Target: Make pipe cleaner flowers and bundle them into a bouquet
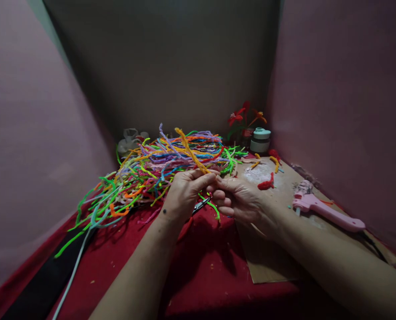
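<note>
A yellow-orange pipe cleaner point(190, 151), seemingly doubled or twisted, slants up and left from between my fingertips. My left hand point(186, 189) pinches it near its lower end between thumb and forefinger. Meeting it there, my right hand point(241, 200) has thumb and forefinger closed on the same end, its other fingers curled loosely. The exact tip is hidden by my fingers. Behind both hands spreads a large heap of multicoloured pipe cleaners point(141, 173). Below my hands, partly covered, lie scissors point(202, 205) on the red cloth point(204, 266).
A pink glue gun point(327, 212) lies on a board point(267, 262) at the right. Near it are a red pipe-cleaner piece point(267, 182) and yellow pieces point(274, 163). Red flowers point(237, 116) and a teal-lidded jar point(260, 140) stand behind. A white cable point(73, 273) runs along the left.
</note>
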A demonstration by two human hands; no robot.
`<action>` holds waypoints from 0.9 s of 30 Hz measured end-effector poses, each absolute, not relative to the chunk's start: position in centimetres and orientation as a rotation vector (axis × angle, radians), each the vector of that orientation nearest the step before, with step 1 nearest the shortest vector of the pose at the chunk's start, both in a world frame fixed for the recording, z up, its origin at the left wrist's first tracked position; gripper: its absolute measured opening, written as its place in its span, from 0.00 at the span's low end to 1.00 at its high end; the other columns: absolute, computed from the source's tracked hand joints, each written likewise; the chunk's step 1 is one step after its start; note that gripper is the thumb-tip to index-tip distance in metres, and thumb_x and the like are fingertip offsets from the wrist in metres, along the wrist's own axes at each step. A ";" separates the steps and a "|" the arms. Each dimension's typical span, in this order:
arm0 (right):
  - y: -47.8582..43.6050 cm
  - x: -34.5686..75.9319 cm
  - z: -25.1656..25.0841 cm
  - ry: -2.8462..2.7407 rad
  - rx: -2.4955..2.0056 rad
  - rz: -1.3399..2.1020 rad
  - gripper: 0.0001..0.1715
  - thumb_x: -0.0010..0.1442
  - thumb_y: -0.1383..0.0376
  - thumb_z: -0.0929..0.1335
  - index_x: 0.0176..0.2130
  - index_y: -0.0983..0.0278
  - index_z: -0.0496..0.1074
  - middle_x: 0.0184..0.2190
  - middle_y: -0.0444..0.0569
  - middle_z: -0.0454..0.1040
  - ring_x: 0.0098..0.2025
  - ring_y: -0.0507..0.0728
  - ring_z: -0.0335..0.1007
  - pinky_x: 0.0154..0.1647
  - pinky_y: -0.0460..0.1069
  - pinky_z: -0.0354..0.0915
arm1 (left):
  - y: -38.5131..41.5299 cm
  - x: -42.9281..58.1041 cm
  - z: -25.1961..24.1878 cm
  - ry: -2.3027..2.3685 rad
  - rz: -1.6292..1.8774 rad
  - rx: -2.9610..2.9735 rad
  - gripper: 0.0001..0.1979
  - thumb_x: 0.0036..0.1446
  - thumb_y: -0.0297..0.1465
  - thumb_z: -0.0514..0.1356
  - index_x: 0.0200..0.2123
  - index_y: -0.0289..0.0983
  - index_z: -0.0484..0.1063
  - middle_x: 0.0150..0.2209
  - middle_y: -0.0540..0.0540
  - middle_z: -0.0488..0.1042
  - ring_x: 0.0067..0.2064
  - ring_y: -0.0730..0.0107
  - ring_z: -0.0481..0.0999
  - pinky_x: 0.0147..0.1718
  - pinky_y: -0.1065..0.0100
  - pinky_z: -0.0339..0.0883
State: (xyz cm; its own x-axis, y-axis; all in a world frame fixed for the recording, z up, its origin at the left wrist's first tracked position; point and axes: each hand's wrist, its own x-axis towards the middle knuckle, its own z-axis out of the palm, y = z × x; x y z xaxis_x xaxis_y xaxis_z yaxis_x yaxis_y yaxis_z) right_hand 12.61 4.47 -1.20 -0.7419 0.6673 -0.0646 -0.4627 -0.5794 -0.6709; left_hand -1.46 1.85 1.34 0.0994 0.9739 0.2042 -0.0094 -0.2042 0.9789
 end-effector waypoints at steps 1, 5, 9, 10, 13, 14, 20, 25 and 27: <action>4.4 12.6 -1.2 -0.861 -0.414 2.299 0.07 0.55 0.65 0.68 0.30 0.67 0.69 0.18 0.40 0.64 0.15 0.43 0.49 0.13 0.40 0.45 | 1.8 -1.5 1.3 1.048 1.282 1.399 0.09 0.51 0.32 0.62 0.32 0.32 0.77 0.24 0.48 0.73 0.28 0.74 0.71 0.32 0.72 0.65; 4.2 12.5 -1.2 -0.891 -0.410 2.292 0.10 0.53 0.62 0.70 0.29 0.68 0.69 0.16 0.39 0.63 0.15 0.43 0.48 0.12 0.40 0.45 | 2.0 -1.7 1.0 1.031 1.264 1.363 0.13 0.49 0.34 0.63 0.38 0.34 0.77 0.24 0.49 0.73 0.29 0.73 0.73 0.33 0.70 0.66; 4.0 12.4 -1.1 -0.924 -0.463 2.237 0.12 0.52 0.61 0.71 0.27 0.68 0.68 0.15 0.38 0.62 0.14 0.43 0.46 0.11 0.40 0.45 | 2.2 -1.7 0.8 1.002 1.256 1.351 0.13 0.48 0.33 0.64 0.37 0.33 0.77 0.24 0.49 0.73 0.27 0.74 0.72 0.30 0.71 0.66; 4.0 12.3 -1.2 -0.931 -0.471 2.224 0.11 0.51 0.61 0.71 0.27 0.67 0.68 0.15 0.38 0.61 0.14 0.43 0.46 0.11 0.40 0.45 | 2.2 -1.7 0.7 0.981 1.255 1.342 0.12 0.48 0.33 0.64 0.36 0.33 0.77 0.24 0.49 0.73 0.26 0.74 0.72 0.29 0.71 0.66; 4.1 12.3 -1.3 -0.951 -0.467 2.198 0.10 0.50 0.63 0.71 0.27 0.66 0.68 0.13 0.37 0.60 0.13 0.43 0.46 0.10 0.40 0.45 | 2.3 -1.6 0.6 0.920 1.248 1.314 0.10 0.49 0.33 0.63 0.33 0.32 0.77 0.24 0.48 0.73 0.26 0.74 0.72 0.29 0.71 0.67; 4.1 12.4 -1.3 -0.963 -0.467 2.195 0.11 0.50 0.62 0.71 0.26 0.67 0.68 0.13 0.36 0.60 0.12 0.43 0.46 0.10 0.40 0.45 | 2.3 -1.6 0.6 0.906 1.243 1.304 0.10 0.50 0.33 0.63 0.33 0.31 0.76 0.24 0.47 0.73 0.26 0.73 0.72 0.29 0.70 0.67; 4.1 12.5 -1.3 -1.079 -0.456 2.116 0.12 0.51 0.60 0.70 0.27 0.69 0.71 0.16 0.41 0.67 0.14 0.46 0.58 0.12 0.41 0.55 | 1.8 -1.1 1.0 0.841 1.244 1.233 0.13 0.51 0.35 0.61 0.37 0.32 0.74 0.19 0.50 0.68 0.21 0.71 0.71 0.21 0.68 0.67; 3.7 12.6 -0.9 -1.232 -0.548 1.880 0.14 0.51 0.58 0.70 0.29 0.68 0.71 0.23 0.46 0.73 0.18 0.47 0.62 0.16 0.44 0.60 | 2.1 -1.2 1.1 0.896 1.346 1.166 0.10 0.48 0.33 0.64 0.29 0.30 0.74 0.22 0.49 0.69 0.23 0.75 0.69 0.23 0.71 0.65; 3.5 12.6 -0.8 -1.326 -0.612 1.730 0.13 0.49 0.60 0.71 0.26 0.68 0.71 0.21 0.44 0.71 0.16 0.46 0.60 0.15 0.43 0.57 | 2.3 -1.3 0.9 0.942 1.355 1.187 0.10 0.47 0.33 0.64 0.29 0.30 0.75 0.23 0.48 0.70 0.24 0.76 0.69 0.25 0.72 0.64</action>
State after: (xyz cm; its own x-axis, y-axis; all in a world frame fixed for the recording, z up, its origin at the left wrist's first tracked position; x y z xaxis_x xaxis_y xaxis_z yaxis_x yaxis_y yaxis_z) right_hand 12.58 3.47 -0.78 -0.5192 0.8472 0.1125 -0.3284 -0.0763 -0.9415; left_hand -1.32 2.33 0.90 0.0474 0.9879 0.1478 -0.2058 -0.1351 0.9692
